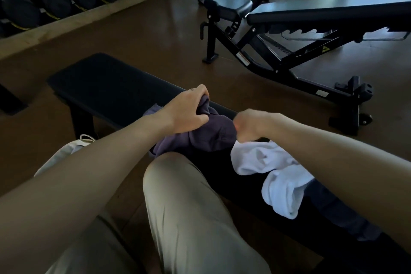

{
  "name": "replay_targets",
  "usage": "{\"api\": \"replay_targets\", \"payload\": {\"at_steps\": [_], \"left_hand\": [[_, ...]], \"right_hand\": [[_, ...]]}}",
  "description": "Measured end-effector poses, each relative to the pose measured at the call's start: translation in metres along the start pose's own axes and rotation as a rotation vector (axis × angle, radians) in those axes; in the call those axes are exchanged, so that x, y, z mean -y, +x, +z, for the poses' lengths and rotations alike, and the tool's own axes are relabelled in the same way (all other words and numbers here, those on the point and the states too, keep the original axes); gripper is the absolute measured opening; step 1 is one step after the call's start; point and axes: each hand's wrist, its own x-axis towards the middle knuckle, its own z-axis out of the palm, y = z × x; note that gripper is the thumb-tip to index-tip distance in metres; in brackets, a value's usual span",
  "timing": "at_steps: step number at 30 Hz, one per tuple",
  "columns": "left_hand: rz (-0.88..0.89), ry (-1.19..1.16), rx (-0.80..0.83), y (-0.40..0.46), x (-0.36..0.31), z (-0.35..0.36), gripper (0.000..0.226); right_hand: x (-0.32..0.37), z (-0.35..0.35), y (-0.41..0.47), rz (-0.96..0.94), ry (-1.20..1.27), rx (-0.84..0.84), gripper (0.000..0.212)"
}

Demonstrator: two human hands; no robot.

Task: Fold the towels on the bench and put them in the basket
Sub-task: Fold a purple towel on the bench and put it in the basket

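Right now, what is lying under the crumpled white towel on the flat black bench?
Under the crumpled white towel a dark blue-grey cloth shows at its right edge, lying on the flat black bench. How far that cloth runs beneath the towel is covered.

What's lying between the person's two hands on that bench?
In the head view, the bunched purple towel spans the gap: the left hand grips its top, and the blurred right hand is at its edge.
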Motion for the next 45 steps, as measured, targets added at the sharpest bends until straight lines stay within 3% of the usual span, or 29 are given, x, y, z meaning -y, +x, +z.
{"api": "replay_targets", "payload": {"at_steps": [1, 3, 4, 6, 10, 14, 17, 25, 29, 33, 37, 42, 45], "left_hand": [[-0.021, -0.012, -0.002, 0.0, 0.0, -0.002, 0.024], [-0.086, -0.054, -0.025, -0.001, 0.001, -0.007, 0.024], [-0.127, -0.078, -0.043, -0.001, 0.003, -0.01, 0.023], [-0.204, -0.132, -0.068, -0.003, 0.008, -0.015, 0.02], [-0.312, -0.234, -0.136, -0.008, 0.019, -0.023, 0.016], [-0.462, -0.296, -0.286, -0.005, 0.028, -0.034, 0.018], [-0.528, -0.318, -0.301, -0.003, 0.033, -0.037, 0.021], [-0.574, -0.203, -0.348, -0.015, 0.056, -0.056, 0.03], [-0.612, -0.204, -0.354, -0.015, 0.064, -0.069, 0.029], [-0.723, -0.367, -0.393, -0.015, 0.071, -0.075, 0.028], [-0.823, -0.64, -0.415, -0.018, 0.079, -0.081, 0.033], [-0.721, -0.612, -0.441, -0.021, 0.088, -0.093, 0.033], [-0.509, -0.441, -0.269, -0.021, 0.087, -0.1, 0.039]], "right_hand": [[0.005, -0.012, 0.005, -0.042, 0.146, -0.139, 0.012], [0.019, -0.03, 0.011, -0.171, 0.445, -0.323, 0.037], [0.027, -0.036, 0.012, -0.239, 0.571, -0.316, 0.05], [0.042, -0.039, 0.016, -0.32, 0.64, -0.308, 0.047], [0.054, -0.044, 0.028, -0.298, 0.678, -0.392, 0.004], [0.06, -0.053, 0.032, -0.373, 0.72, -0.347, 0.018], [0.073, -0.055, 0.034, -0.42, 0.786, -0.418, 0.026], [0.09, -0.081, 0.05, -0.396, 0.841, -0.435, 0.021], [0.094, -0.089, 0.057, -0.42, 0.679, -0.499, 0.016], [0.097, -0.09, 0.065, -0.356, 0.61, -0.356, 0.036], [0.101, -0.088, 0.069, -0.315, 0.661, -0.486, 0.016], [0.105, -0.104, 0.068, -0.329, 0.685, -0.547, 0.027], [0.101, -0.113, 0.065, -0.31, 0.757, -0.633, 0.031]]}}
